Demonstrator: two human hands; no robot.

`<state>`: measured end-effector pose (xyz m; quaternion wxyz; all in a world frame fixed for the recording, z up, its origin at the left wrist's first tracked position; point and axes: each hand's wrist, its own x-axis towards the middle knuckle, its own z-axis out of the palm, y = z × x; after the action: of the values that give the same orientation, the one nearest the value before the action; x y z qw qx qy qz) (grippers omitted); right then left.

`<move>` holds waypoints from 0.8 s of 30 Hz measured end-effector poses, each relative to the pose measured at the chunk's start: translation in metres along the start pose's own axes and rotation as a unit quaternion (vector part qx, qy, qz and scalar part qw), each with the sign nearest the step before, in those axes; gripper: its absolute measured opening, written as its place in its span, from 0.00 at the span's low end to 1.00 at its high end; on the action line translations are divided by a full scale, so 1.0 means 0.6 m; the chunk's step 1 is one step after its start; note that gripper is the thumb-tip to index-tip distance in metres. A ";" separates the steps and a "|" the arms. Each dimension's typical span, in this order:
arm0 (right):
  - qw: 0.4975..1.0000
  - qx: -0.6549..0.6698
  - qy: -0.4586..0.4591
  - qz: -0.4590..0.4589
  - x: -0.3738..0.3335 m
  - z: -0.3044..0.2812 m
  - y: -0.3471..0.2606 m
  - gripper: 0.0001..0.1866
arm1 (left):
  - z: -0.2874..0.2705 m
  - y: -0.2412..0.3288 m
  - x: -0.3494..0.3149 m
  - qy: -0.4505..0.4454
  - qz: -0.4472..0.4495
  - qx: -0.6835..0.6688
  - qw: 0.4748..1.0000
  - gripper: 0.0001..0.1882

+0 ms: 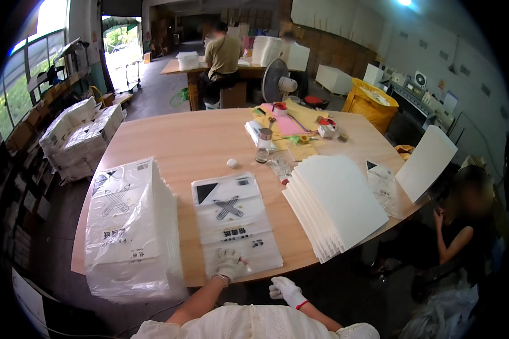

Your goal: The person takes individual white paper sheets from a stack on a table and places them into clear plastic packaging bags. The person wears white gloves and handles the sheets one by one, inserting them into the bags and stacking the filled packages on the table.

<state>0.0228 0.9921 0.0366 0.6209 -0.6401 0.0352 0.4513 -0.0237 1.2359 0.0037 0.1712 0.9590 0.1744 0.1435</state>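
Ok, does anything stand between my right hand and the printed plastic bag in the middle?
Nothing visible: no object separates your right hand from the plastic bag, and your left hand lies on its near end.

The plastic bag [236, 224] looks glossy, the paper stack [340, 200] matt.

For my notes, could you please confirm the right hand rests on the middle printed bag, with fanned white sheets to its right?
No: the head view shows the left hand, not the right one, on that printed bag; fanned white sheets lie to its right.
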 end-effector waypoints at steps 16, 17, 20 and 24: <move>0.805 -0.542 0.050 -0.236 0.146 0.082 -0.189 0.12 | -0.030 -0.096 0.148 0.114 -0.281 -0.678 0.670 0.08; 0.765 -0.515 0.151 -0.355 0.153 0.068 -0.172 0.10 | -0.050 -0.096 0.157 0.082 -0.297 -0.700 0.644 0.07; 0.643 -0.408 0.217 -0.611 0.126 0.079 -0.188 0.08 | -0.146 -0.032 0.168 -0.010 -0.339 -0.607 0.719 0.08; 0.688 -0.356 0.001 -0.632 0.172 0.163 -0.201 0.14 | -0.195 0.050 0.166 -0.059 -0.194 -0.617 0.761 0.15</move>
<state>0.1045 1.1532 0.0819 0.4842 -0.6845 -0.5403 -0.0704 0.0350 1.2801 0.1422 0.7597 0.5985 0.2201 0.1274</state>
